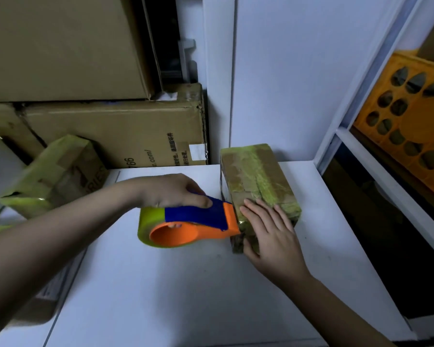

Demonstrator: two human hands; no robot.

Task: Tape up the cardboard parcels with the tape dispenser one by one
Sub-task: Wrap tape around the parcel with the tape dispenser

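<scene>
Mid-taping: left hand (176, 190) gripping tape dispenser (188, 221) against parcel (258, 181); right hand (268, 229) flat, fingers straight, pressing; next, probably pull and cut.

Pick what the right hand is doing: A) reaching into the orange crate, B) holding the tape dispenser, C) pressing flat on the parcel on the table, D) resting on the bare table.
C: the right hand lies with straight fingers on the near end of the parcel, while the left hand grips the tape dispenser.
</scene>
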